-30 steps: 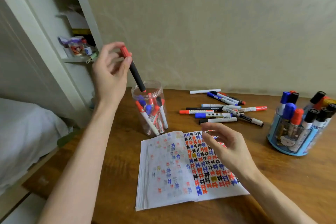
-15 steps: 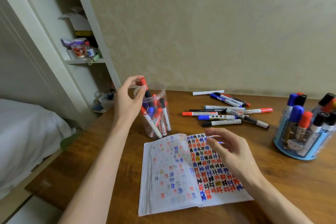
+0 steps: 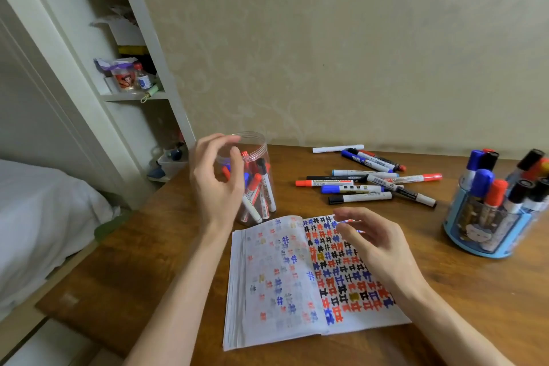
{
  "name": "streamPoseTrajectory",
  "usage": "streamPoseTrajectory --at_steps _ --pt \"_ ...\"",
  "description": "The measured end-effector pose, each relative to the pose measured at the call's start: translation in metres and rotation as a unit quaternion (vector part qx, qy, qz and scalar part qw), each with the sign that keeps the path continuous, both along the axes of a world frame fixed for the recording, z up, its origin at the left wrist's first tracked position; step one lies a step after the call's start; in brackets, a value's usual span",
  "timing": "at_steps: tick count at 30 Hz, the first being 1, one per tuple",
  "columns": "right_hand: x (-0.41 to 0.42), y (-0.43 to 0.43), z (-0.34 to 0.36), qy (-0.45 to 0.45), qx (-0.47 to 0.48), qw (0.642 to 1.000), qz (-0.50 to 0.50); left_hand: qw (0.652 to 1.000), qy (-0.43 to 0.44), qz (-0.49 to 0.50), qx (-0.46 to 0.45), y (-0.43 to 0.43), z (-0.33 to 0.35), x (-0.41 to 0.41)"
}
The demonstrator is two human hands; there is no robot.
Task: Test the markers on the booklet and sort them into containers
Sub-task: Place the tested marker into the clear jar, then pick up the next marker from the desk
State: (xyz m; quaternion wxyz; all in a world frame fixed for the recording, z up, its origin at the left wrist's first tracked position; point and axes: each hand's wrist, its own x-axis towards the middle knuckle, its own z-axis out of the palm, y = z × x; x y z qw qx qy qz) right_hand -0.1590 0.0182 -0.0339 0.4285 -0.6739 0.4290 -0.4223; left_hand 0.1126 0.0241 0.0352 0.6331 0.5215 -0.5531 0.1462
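Head view: the left hand [image 3: 217, 187] is loosely curled beside the clear jar [image 3: 255, 142] and holds nothing. The right hand [image 3: 377, 246] hovers with relaxed fingers above the booklet [image 3: 285, 282], also empty. Many markers stand in the jar and in the blue holder [image 3: 487, 235], well to the right of that hand. The loose markers [image 3: 356, 189] beyond the right hand are, I judge, not yet tested.

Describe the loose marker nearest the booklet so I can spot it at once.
On the brown wooden table, loose markers lie between the clear plastic jar and the round blue holder. Take the white-barrelled marker at the pile's near edge, just beyond the open booklet. Its cap is black; its neighbour behind has a blue one.
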Motion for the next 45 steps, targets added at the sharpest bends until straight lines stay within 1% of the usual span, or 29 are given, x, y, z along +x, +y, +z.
streamPoseTrajectory --at_steps 2,4,6,8,9,11,13,15,17,21,24,27,29,32,34,38,42,44,45 --pt "-0.002 -0.001 0.0 0.005 -0.003 1.0 -0.002 0.999 -0.011 -0.042 -0.019 0.004 -0.007 -0.028" --pt "-0.005 -0.002 0.0 0.008 -0.006 1.0 -0.002 0.995 -0.009 -0.103 0.018 0.004 -0.018 -0.059" --pt "-0.009 -0.003 0.0 0.008 -0.008 1.0 -0.007 0.979 -0.009 -0.166 0.117 0.0 -0.031 -0.085" --pt "-0.014 -0.004 -0.002 0.01 -0.006 1.0 -0.015 0.95 -0.018 -0.194 0.242 -0.014 -0.046 -0.099" --pt "-0.017 -0.005 -0.002 0.013 -0.005 1.0 -0.022 0.936 -0.031 -0.189 0.294 -0.022 -0.052 -0.103" --pt "-0.023 -0.006 -0.003 0.021 0.0 0.999 -0.034 0.914 -0.069 -0.155 0.368 -0.04 -0.061 -0.107" --pt "-0.028 -0.007 -0.003 0.023 0.003 0.999 -0.043 0.894 -0.11 -0.116 0.42 -0.055 -0.067 -0.109" --pt "-0.032 -0.008 -0.004 0.023 0.009 0.998 -0.056 0.877 -0.143 -0.087 0.451 -0.067 -0.071 -0.113" --pt "-0.034 -0.009 -0.005 0.024 0.014 0.998 -0.063 0.87 -0.162 -0.063 0.462 -0.075 -0.075 -0.116" --pt "-0.036 -0.01 -0.006 0.031 0.024 0.997 -0.065 0.873 -0.164 -0.039 0.457 -0.084 -0.084 -0.119" --pt "-0.036 -0.01 -0.007 0.038 0.027 0.997 -0.068 0.89 -0.156 -0.034 0.427 -0.08 -0.086 -0.118" --pt "-0.036 -0.011 -0.008 0.053 0.033 0.994 -0.092 0.911 -0.117 -0.054 0.391 -0.064 -0.078 -0.117" --pt "-0.036 -0.009 -0.009 0.058 0.044 0.992 -0.103 0.915 -0.074 -0.088 0.386 -0.048 -0.07 -0.115" --pt "-0.033 -0.006 -0.007 0.01 0.076 0.992 -0.096 0.891 -0.021 -0.19 0.412 -0.019 -0.059 -0.113" --pt "-0.03 -0.002 -0.002 -0.034 0.098 0.991 -0.084 0.879 -0.031 -0.231 0.416 0.0 -0.055 -0.114" --pt "-0.026 0.007 0.002 -0.063 0.094 0.992 -0.061 0.874 -0.045 -0.251 0.415 0.018 -0.058 -0.114" --pt "-0.026 0.011 0.004 -0.04 0.09 0.994 -0.042 0.861 -0.087 -0.264 0.426 0.026 -0.067 -0.115" --pt "-0.025 0.014 0.006 -0.032 0.085 0.995 -0.039 0.854 -0.079 -0.269 0.439 0.029 -0.068 -0.11" --pt "-0.027 0.014 0.007 -0.044 0.089 0.994 -0.047 0.851 -0.066 -0.266 0.447 0.029 -0.067 -0.102"
